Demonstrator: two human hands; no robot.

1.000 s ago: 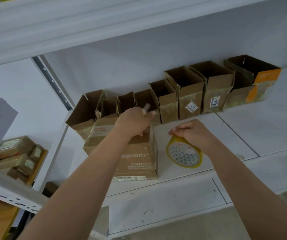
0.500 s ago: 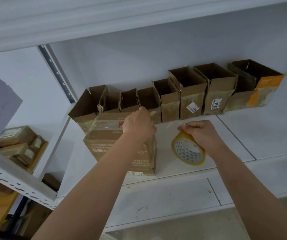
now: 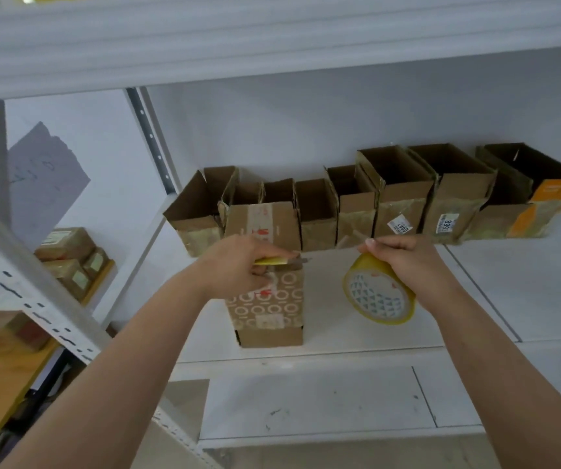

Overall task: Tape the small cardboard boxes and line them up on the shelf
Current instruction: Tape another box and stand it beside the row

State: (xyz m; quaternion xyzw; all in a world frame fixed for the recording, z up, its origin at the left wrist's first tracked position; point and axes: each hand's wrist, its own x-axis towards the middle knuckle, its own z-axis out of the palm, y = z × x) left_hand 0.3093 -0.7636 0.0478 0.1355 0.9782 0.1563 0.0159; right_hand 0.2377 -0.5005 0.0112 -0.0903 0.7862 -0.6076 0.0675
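A closed cardboard box (image 3: 267,309) printed with rings stands on the white shelf (image 3: 356,336), in front of a row of several open cardboard boxes (image 3: 404,198) along the back wall. My left hand (image 3: 238,262) hovers over the box's top and grips a yellow utility knife (image 3: 280,261) whose blade points right. My right hand (image 3: 407,262) holds a yellow roll of tape (image 3: 377,296) just right of the box, and a clear strip of tape stretches from the roll toward the knife.
The shelf board above (image 3: 272,38) overhangs the work area. A metal upright (image 3: 152,137) stands at the back left. More taped boxes (image 3: 72,258) sit on a lower shelf at the left. The shelf's right part (image 3: 526,282) is bare.
The box has been turned, showing its ring-printed side. My left hand now holds the knife out with its blade toward the tape. The roll has risen slightly.
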